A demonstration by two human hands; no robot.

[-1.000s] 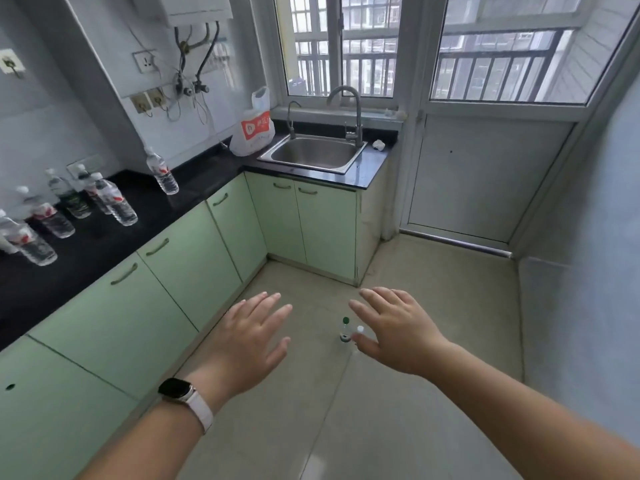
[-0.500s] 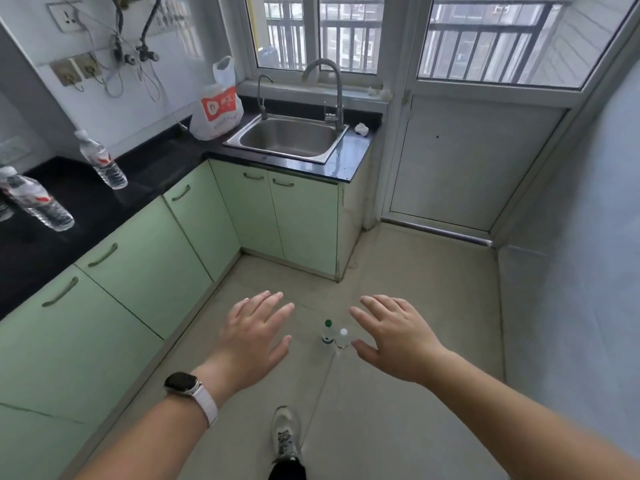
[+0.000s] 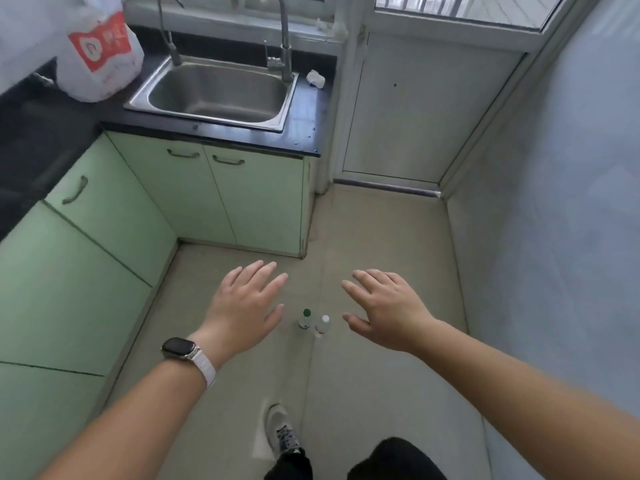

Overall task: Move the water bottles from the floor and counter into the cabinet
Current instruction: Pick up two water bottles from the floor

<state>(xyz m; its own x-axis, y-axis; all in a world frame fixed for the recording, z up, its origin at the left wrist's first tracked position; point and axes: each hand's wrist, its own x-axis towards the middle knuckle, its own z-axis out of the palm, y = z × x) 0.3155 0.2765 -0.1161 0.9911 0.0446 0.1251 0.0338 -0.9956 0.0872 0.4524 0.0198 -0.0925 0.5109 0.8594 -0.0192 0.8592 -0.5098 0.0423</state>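
Two small clear plastic water bottles stand upright on the beige tiled floor (image 3: 381, 237), at about 6 o'clock from the middle of the view; the green-capped bottle (image 3: 304, 320) is just beside the white-capped bottle (image 3: 322, 325), which stands at its 3 o'clock; whether they touch cannot be told.

The left hand (image 3: 242, 306) hovers palm down at 9 o'clock from the pair, its fingers (image 3: 263, 273) released and spread, grasping nothing; a dark square watch on a white strap (image 3: 177, 348) sits on that wrist. The right hand (image 3: 388, 310) hovers at 3 o'clock from the pair, fingers (image 3: 367, 277) likewise released and spread, empty; neither hand touches a bottle.

At 6 o'clock, near the lower edge, a grey laced shoe (image 3: 280, 431) is planted on the floor below the bottles.

Pale green cabinet doors with curved handles (image 3: 256, 199) run from 8 o'clock round to 12 o'clock, all closed, under a black desk (image 3: 308, 109); a stainless steel sink (image 3: 221, 95) is set into it at 11 o'clock, with a tall metal tap (image 3: 285, 53) at its far right corner; a white plastic bag with a red logo (image 3: 100, 57) rests on the desk at 10 o'clock, just beside the sink; a small crumpled white object (image 3: 315, 79) lies at 3 o'clock from the tap.
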